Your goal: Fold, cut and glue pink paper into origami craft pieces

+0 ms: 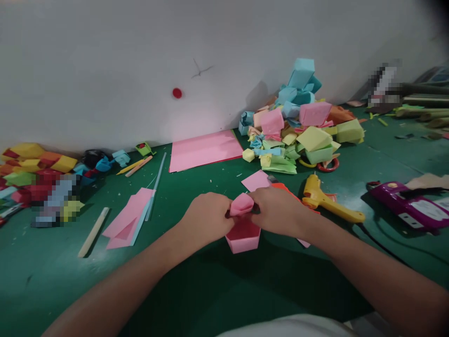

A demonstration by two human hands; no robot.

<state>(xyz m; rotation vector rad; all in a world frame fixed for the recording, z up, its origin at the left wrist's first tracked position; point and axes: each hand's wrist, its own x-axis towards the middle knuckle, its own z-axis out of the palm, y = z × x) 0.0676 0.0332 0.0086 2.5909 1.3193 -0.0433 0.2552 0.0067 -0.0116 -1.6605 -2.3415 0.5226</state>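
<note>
Between my hands is a small pink folded paper box (243, 245), its open top tilted toward me and a rounded pink fold at its far side. My left hand (209, 216) grips the box's left side with fingers curled in. On the other side my right hand (277, 210) is closed on the same box, its fingertips partly hidden. Just past my right hand lie a pink paper piece (255, 180) and an orange-handled tool (285, 187), mostly covered by the hand. A yellow glue gun (326, 201) rests to the right of it.
Pink sheets (205, 150) lie against the wall. Coloured paper boxes (312, 138) pile up at back right, more paper shapes (38, 161) at far left. Pink strips (129, 217), a flat stick (94, 232) and pencils (135, 166) lie left; a purple device (407, 206) sits right.
</note>
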